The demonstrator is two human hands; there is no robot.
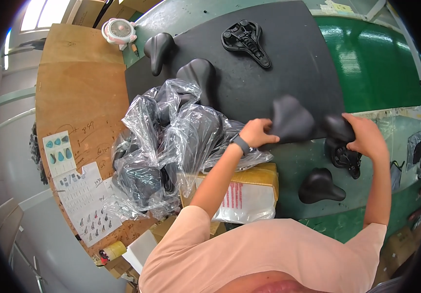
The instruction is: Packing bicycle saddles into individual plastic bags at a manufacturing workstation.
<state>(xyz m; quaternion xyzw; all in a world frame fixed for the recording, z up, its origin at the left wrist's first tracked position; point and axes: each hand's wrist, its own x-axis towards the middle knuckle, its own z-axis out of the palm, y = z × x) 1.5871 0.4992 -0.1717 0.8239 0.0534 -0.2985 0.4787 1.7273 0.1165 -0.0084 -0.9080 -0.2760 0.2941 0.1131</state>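
Observation:
A black bicycle saddle (292, 119), smeared by motion, is at the near edge of the black mat, with the fingers and thumb of my left hand (259, 133) closed on its left side. My right hand (365, 136) grips a second black saddle (338, 126) by its right end, at the mat's near right corner. Just below that one lies an upturned saddle (345, 158) showing its black underside. Closer to me, a smooth black saddle (320, 186) rests top up on the green table.
Clear plastic bags (171, 136) full of black saddles lie left of my left arm, beside a taped carton (264, 181). Farther off on the mat (298, 53) are an upturned saddle (247, 43) and two others. A small fan (120, 31) stands at the back left.

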